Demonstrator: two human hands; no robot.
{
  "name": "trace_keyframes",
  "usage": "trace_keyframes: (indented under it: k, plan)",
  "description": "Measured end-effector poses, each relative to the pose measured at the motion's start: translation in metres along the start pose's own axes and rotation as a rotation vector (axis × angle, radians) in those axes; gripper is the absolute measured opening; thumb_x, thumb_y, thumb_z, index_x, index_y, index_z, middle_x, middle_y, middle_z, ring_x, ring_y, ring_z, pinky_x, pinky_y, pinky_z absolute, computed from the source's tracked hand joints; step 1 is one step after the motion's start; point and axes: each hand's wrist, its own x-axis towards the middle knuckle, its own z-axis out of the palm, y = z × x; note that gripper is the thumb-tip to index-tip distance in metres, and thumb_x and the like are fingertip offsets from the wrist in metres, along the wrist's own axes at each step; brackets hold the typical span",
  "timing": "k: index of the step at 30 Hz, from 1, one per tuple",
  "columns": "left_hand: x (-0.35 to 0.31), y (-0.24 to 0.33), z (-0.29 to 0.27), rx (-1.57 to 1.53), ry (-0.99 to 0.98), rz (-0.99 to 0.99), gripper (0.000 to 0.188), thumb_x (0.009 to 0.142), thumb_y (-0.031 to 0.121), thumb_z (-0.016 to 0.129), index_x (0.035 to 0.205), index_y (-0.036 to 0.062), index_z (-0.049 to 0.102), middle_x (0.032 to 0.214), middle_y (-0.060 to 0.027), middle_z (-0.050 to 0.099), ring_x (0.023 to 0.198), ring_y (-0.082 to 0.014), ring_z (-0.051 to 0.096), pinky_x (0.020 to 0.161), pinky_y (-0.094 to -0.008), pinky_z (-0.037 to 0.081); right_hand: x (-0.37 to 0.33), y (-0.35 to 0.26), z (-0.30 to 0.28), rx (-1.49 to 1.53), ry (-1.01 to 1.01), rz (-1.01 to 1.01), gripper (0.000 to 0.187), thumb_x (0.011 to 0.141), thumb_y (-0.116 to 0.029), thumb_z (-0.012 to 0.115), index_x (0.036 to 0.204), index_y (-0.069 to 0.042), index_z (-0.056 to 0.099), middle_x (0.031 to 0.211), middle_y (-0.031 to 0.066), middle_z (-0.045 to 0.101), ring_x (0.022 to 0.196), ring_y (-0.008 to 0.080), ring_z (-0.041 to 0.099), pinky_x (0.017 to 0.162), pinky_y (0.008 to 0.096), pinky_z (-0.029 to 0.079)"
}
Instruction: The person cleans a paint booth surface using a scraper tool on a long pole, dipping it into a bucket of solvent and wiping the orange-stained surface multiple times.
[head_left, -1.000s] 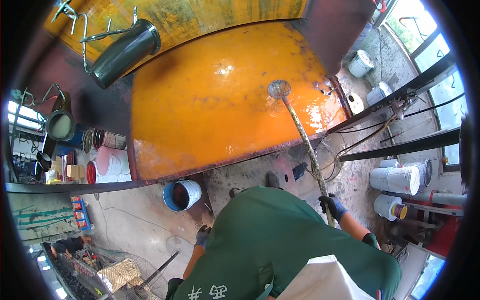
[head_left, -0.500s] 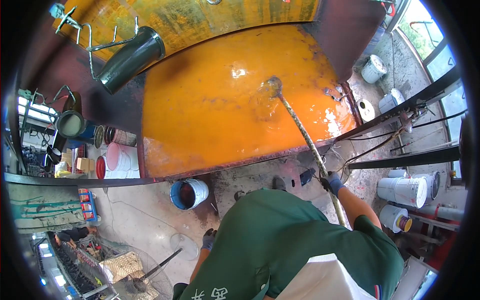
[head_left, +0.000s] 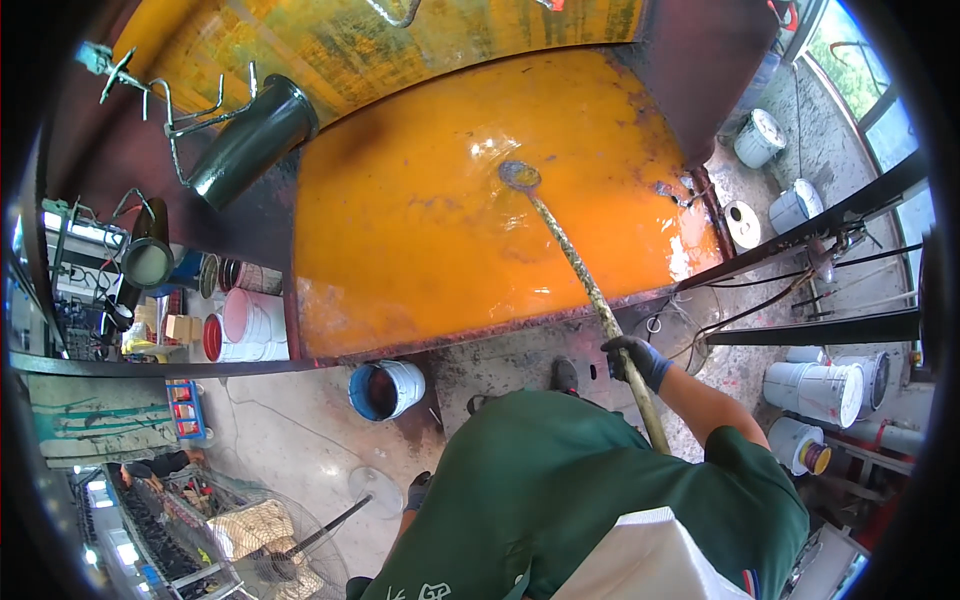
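Note:
My right hand (head_left: 640, 362), in a dark glove, is closed round the pole of a long-handled skimmer (head_left: 575, 260). The pole slants from beside my body across the near rim of a wide tank. Its round grey head (head_left: 520, 176) is at the surface of the glossy orange liquid (head_left: 420, 250), near the middle. My left hand (head_left: 418, 492), also gloved, hangs low at my left side, away from the tank. My green clothing partly covers it, and its fingers do not show clearly.
Wet dark cylinders (head_left: 255, 140) hang from wire hooks at upper left. A blue-white bucket (head_left: 388, 390) stands before the tank; white pails (head_left: 815, 390) stand at right. A black beam (head_left: 815, 325) juts in. A wire-guarded fan (head_left: 285, 560) and another person's arm (head_left: 155, 470) are lower left.
The skimmer's head has moved left and slightly nearer across the orange liquid. My right hand has shifted left with the pole. The hanging cylinders have drifted slightly left and down in view.

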Motion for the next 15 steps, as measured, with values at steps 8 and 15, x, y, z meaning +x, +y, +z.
trace_keyframes:
  k: [8,15]
  plan:
    - [-0.006,0.024,-0.002,0.122,-0.004,0.058,0.05,0.086,0.023,0.069,0.128,-0.0007,0.052,0.111,-0.0163,0.066,0.097,-0.0214,0.064,0.084,-0.0311,0.051,0.019,-0.037,0.008,0.188,-0.15,-0.059,0.007,0.085,-0.017,0.058,0.087,-0.011,0.056,0.053,-0.0067,0.046,0.04,0.0098,0.042,0.041,0.0267,0.04]
    - [-0.003,0.05,0.003,0.193,-0.045,0.059,0.051,0.087,0.023,0.068,0.128,-0.0007,0.052,0.112,-0.0165,0.065,0.098,-0.0216,0.063,0.084,-0.0313,0.051,0.016,-0.049,-0.04,0.183,-0.145,-0.113,0.015,0.086,-0.02,0.057,0.093,-0.007,0.059,0.055,-0.0065,0.048,0.041,0.0099,0.046,0.04,0.0278,0.043]
